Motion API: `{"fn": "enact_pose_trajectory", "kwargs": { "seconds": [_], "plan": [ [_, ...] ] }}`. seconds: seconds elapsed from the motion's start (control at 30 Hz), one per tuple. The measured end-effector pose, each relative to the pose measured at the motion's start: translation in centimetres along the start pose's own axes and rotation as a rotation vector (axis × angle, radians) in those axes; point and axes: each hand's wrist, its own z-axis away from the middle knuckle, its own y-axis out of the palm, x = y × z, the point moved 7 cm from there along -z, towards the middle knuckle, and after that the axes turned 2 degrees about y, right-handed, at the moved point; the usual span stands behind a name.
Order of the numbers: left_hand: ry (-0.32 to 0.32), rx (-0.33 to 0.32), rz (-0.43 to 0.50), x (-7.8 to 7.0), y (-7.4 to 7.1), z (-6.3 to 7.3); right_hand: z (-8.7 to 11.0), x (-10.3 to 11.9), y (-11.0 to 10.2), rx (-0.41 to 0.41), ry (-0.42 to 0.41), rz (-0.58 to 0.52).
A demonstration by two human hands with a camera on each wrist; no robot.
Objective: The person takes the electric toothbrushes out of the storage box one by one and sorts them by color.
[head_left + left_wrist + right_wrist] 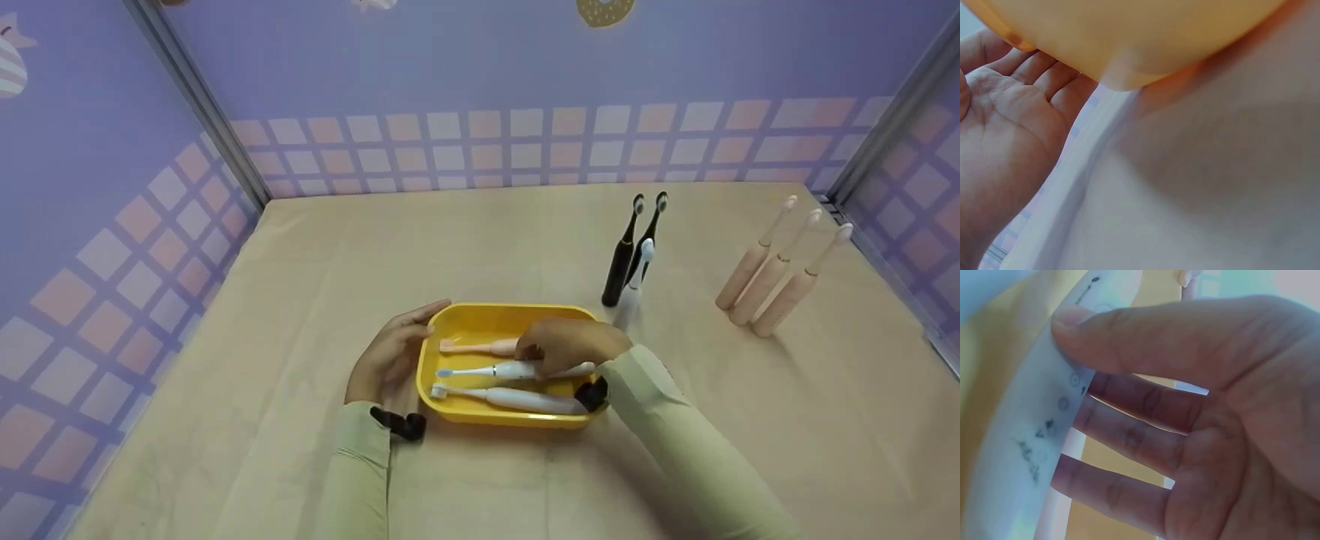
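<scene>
A yellow plastic basket (514, 421) holds several electric toothbrushes lying flat. A pink toothbrush (480, 346) lies toward the back, a white one (514, 370) in the middle, and another white one (532, 401) along the front. My left hand (390, 349) is at the basket's left end, thumb at the rim, extended fingers against the outer wall. Inside the basket, my right hand (574, 345) pinches a white toothbrush handle (1033, 416), marked with button symbols, between thumb and fingers. A white brush head (581, 369) shows beneath that hand, pointing right.
Behind the basket to the right stand two black toothbrushes (619, 270) and a white one (634, 292), upright. Three pink toothbrushes (772, 289) stand in a row farther right. A tiled purple backdrop (487, 142) encloses the table (360, 255).
</scene>
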Motion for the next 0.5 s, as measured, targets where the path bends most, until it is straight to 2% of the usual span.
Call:
{"fn": "enact_pose_trajectory", "kwargs": {
  "seconds": [0.13, 0.5],
  "plan": [
    [0.011, 0.022, -0.001, -0.1, 0.1, -0.1, 0.2, 0.2, -0.3, -0.017, -0.037, -0.008],
    [0.025, 0.032, -0.020, -0.1, 0.0, -0.1, 1.1, 0.8, -1.0, -0.059, -0.046, -0.050]
  ]
}}
